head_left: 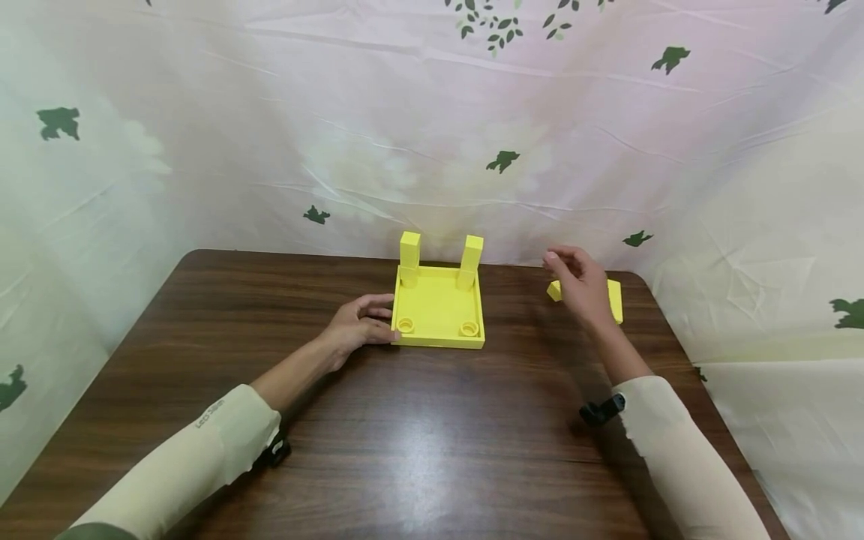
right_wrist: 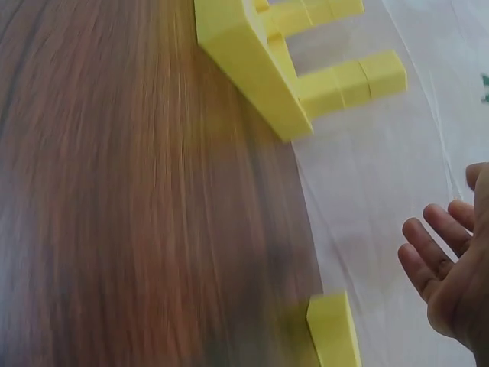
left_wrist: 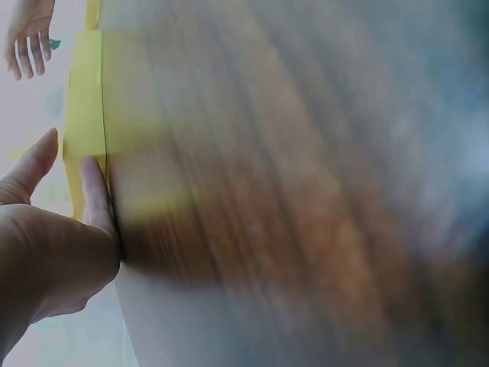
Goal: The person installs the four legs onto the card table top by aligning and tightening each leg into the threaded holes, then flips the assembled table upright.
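Note:
A square yellow tray-like base rests on the table. Two yellow square posts stand upright at its far corners, and round sockets show at its near corners. My left hand touches the base's left side, a finger lying along the wall in the left wrist view and the thumb held apart. Off to the right, my right hand hovers with loosely bent fingers, holding nothing. Partly hidden behind it are loose yellow pieces, one blocky and one with a small end showing.
The dark wood-grain table has its far edge close behind the base. A pale cloth with green bird and leaf prints hangs behind and at both sides. Small black devices sit at both sleeve cuffs.

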A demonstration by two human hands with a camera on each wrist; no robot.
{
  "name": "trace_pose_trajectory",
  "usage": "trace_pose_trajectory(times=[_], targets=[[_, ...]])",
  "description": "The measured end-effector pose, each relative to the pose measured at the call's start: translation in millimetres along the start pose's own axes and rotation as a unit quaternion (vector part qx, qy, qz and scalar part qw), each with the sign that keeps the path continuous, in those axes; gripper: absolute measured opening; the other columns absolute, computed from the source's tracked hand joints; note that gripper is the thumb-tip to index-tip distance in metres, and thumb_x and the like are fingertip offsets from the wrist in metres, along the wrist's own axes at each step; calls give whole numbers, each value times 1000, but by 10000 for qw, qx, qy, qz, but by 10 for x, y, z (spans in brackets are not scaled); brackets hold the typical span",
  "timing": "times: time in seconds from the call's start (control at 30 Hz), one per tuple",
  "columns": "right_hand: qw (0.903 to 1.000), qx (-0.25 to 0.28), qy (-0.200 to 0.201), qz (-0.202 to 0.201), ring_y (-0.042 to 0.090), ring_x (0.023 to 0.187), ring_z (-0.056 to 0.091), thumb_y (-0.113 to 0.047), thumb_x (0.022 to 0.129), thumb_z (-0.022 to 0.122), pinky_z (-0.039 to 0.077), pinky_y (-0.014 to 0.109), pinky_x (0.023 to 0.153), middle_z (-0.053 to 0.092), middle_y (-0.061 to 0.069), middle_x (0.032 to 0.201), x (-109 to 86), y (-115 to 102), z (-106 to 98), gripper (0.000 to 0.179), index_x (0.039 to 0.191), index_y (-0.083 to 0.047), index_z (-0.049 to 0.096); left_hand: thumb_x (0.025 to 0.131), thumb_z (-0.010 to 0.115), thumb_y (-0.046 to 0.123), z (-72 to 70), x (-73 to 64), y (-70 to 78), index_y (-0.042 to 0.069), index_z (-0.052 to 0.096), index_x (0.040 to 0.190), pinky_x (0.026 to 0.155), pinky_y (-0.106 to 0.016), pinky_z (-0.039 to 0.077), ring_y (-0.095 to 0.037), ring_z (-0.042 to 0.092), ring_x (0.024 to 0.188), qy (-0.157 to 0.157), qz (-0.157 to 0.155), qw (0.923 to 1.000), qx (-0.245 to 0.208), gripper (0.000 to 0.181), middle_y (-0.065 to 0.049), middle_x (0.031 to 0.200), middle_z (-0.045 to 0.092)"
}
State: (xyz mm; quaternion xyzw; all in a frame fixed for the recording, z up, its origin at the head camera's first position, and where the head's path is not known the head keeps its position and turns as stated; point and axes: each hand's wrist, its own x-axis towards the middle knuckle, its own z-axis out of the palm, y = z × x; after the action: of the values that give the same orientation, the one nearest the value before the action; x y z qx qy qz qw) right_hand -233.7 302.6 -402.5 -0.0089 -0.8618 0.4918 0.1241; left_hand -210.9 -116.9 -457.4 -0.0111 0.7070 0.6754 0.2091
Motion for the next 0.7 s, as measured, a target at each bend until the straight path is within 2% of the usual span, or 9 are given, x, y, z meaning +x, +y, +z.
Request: trace_pose_trajectory(times=[0.1, 0.2, 0.37, 0.57, 0.7], targets=[[9993, -306, 145, 165, -4, 110, 63, -50, 114, 66, 52, 9, 89, 74, 7, 137, -26, 101, -161, 56, 151, -9, 69, 86, 92, -7, 32, -32, -5, 13, 55, 166, 95, -21, 65, -20, 74, 116, 130, 53, 9999, 19, 90, -20, 157, 57], [9979, -500, 338, 255, -7, 111, 60, -49, 111, 71, 50, 10, 88, 74, -7, 130, -45, 200, -305, 57, 148, -7, 71, 85, 93, -8, 70, -59, -18, 11, 57, 164, 96, -20, 64, -25, 71, 123, 255, 87, 9996, 16, 90, -20, 157, 60], [9965, -378, 617, 428, -11, 107, 61, -46, 107, 78, 50, 7, 88, 68, -30, 111, -32, 396, -523, 58, 147, -5, 71, 82, 95, -9, 128, -86, -55, 12, 63, 160, 97, -21, 62, -30, 69, 131, 451, 122, 9989, 29, 88, -17, 157, 63], [9899, -251, 1052, 911, -13, 100, 60, -40, 104, 82, 49, 6, 85, 63, -35, 103, 23, 606, -734, 58, 148, -4, 69, 79, 96, -10, 178, -104, -78, 13, 67, 155, 97, -23, 62, -30, 68, 131, 725, 181, 9972, 78, 85, -15, 151, 67], [9815, -446, 1153, 1459, -11, 102, 56, -45, 104, 82, 49, 9, 86, 61, -29, 111, 57, 717, -804, 65, 154, -7, 66, 79, 96, -10, 199, -108, -92, 13, 69, 154, 100, -24, 63, -30, 68, 130, 859, 185, 9961, 121, 83, -14, 148, 69]])
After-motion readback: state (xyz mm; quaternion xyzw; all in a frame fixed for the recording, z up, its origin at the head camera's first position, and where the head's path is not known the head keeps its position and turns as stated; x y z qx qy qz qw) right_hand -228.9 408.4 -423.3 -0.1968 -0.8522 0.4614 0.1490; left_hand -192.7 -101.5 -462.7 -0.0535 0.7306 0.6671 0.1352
